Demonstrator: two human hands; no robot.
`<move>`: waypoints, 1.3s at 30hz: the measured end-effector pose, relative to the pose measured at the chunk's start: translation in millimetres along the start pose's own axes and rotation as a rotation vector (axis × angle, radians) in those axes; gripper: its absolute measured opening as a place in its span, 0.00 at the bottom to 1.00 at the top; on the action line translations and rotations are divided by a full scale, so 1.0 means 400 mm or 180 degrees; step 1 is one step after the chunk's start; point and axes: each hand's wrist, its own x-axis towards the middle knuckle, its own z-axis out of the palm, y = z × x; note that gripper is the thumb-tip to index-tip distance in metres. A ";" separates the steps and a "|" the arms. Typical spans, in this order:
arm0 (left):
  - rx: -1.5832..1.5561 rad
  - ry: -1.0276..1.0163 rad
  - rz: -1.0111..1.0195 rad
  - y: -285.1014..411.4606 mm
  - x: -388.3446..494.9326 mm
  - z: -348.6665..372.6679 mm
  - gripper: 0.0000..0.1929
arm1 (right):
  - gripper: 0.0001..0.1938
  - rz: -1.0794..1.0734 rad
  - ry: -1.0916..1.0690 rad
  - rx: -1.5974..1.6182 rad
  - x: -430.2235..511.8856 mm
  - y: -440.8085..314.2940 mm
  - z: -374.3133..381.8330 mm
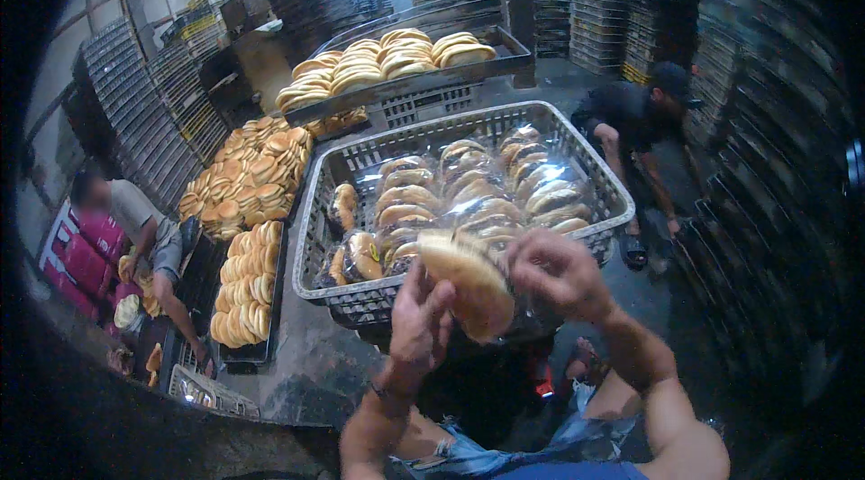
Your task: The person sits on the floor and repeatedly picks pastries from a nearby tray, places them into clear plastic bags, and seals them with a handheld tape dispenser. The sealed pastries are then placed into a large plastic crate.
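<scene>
My left hand [419,318] holds a round, flattish golden bread bun [470,284] over the near edge of a light plastic crate [466,112]. At the bun's right side is my right hand [561,274], blurred, its fingers curled in. Whether it grips a bag edge or the bun cannot be made out. Several rows of buns in clear plastic wrap [473,189] stand on edge inside the crate. In its near left corner lies a wrapped bun with a yellow label [365,254], dark filling showing.
Beyond the crate, a black tray of buns [405,58] rests higher up. Loose buns [250,173] are heaped at left, above another filled tray [246,284]. One person [145,230] sits at left; another [635,122] bends down at right. Stacked crates [132,88] line the walls.
</scene>
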 end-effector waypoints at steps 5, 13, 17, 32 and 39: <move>0.0159 0.0648 0.0065 -0.156 -0.180 0.074 0.48 | 0.07 -0.0358 0.0225 -0.0909 -0.176 -0.011 0.055; -0.1280 0.0080 -0.0145 -0.195 -0.258 0.058 0.54 | 0.16 -0.0758 -0.0058 -0.0809 -0.246 -0.052 0.123; -0.1400 -0.0051 -0.0266 -0.166 -0.246 0.044 0.46 | 0.14 0.0803 0.0238 -0.0974 -0.226 -0.031 0.101; -0.0585 0.0342 -0.0178 -0.157 -0.191 -0.002 0.49 | 0.15 0.0777 0.0569 -0.0617 -0.218 0.047 0.148; -0.0559 0.0680 0.0074 -0.166 -0.163 -0.014 0.44 | 0.15 0.1171 0.0454 -0.0286 -0.249 0.082 0.173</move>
